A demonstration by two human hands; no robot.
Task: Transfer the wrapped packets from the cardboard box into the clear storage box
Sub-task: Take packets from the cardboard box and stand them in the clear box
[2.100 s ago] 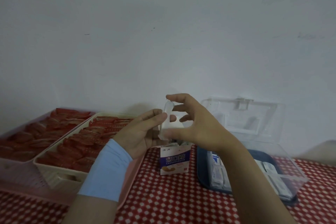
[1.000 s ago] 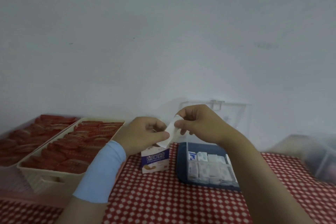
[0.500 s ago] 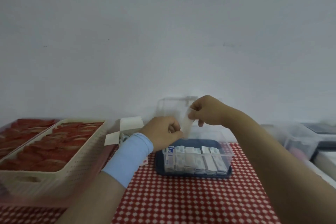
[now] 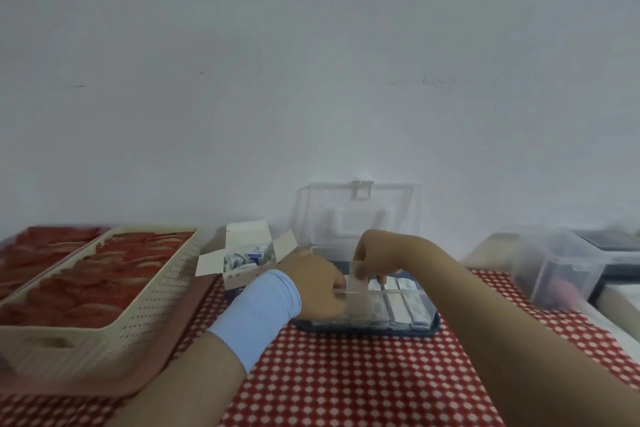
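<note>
White packet (image 4: 357, 279) pinched by left hand (image 4: 317, 286) and right hand (image 4: 379, 255) over clear box (image 4: 428, 305).

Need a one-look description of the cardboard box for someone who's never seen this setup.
On the red checked tablecloth, look between the cream perforated basket on the left and the clear storage box with its raised lid. The cardboard box is the small carton standing there, the only container with white flaps folded open above the wrapped packets inside.
</note>
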